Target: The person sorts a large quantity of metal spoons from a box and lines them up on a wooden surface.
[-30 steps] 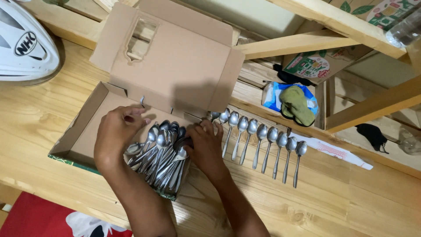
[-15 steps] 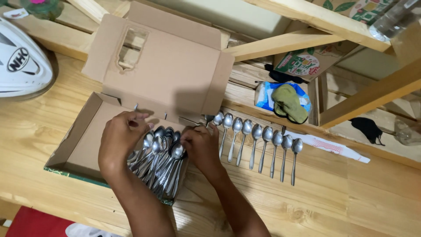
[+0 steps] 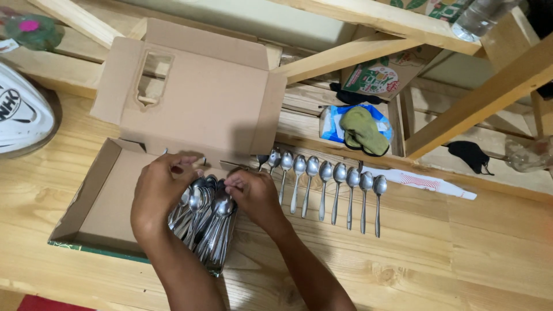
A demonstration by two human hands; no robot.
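An open cardboard box (image 3: pixel 103 190) lies on the wooden table, its lid (image 3: pixel 190 98) standing up behind it. A heap of steel spoons (image 3: pixel 210 222) rests at the box's right end. My left hand (image 3: pixel 158 193) rests on the left side of the heap, fingers curled over the spoon bowls. My right hand (image 3: pixel 253 193) pinches a spoon at the top right of the heap. To the right, several spoons (image 3: pixel 334 187) lie side by side in a row on the table, bowls away from me.
A white helmet (image 3: pixel 20 112) sits at the far left. Wooden frame beams (image 3: pixel 478 103) cross the back. A blue packet with an olive cloth (image 3: pixel 360 128), a black cloth (image 3: pixel 469 154) and a long white paper strip (image 3: pixel 426 183) lie behind the spoon row.
Both hands stay on the spoon heap with small finger shifts; the camera view has drifted, so everything sits slightly lower right. The spoon row looks unchanged.
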